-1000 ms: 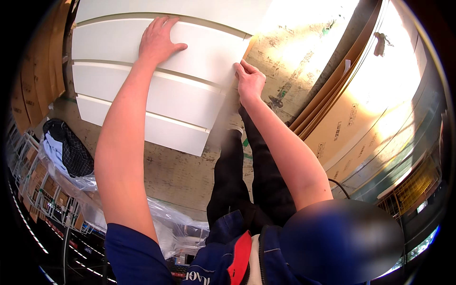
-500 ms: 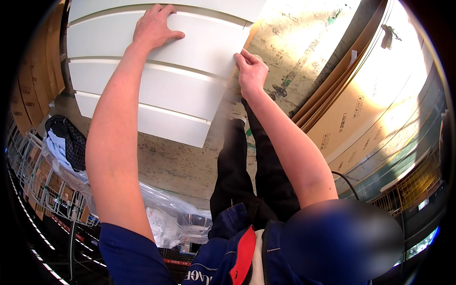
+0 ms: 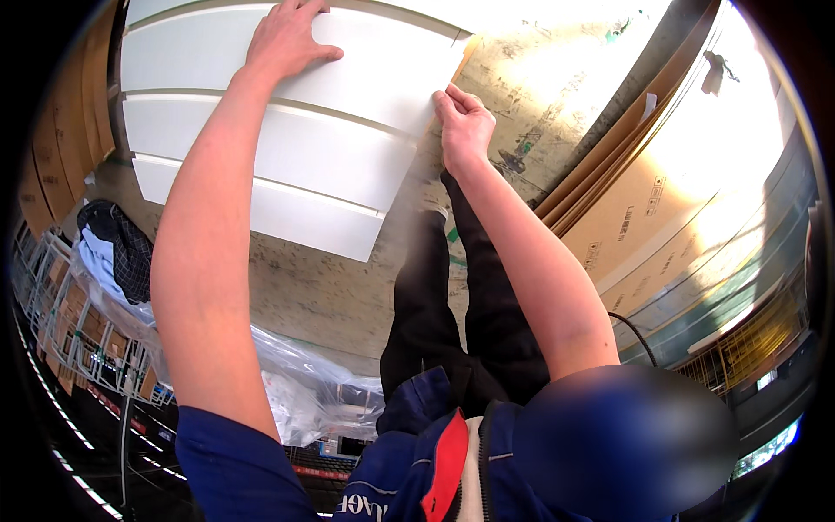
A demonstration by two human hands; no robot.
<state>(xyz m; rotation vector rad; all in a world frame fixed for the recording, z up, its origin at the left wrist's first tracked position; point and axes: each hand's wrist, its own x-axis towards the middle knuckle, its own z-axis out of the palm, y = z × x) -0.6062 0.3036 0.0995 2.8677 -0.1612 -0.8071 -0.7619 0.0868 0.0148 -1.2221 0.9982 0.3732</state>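
Observation:
A white chest of drawers (image 3: 344, 61) with several drawer fronts fills the upper middle. My left hand (image 3: 284, 39) rests on an upper drawer front, thumb spread on its face and fingertips at the top edge. My right hand (image 3: 466, 129) is closed in a pinch beside the right end of that front, near a pale wooden edge; what it holds is hidden.
Cardboard sheets (image 3: 622, 226) lean at the right, more cardboard (image 3: 65, 143) at the far left. A wire cart (image 3: 70, 313), dark checked clothing (image 3: 122, 257) and clear plastic (image 3: 317, 396) lie at the lower left. My legs stand on the stained concrete floor (image 3: 313, 296).
The chest and both my hands sit higher in the picture than a second ago. My left hand still spreads on the drawer front and my right hand stays pinched at its end.

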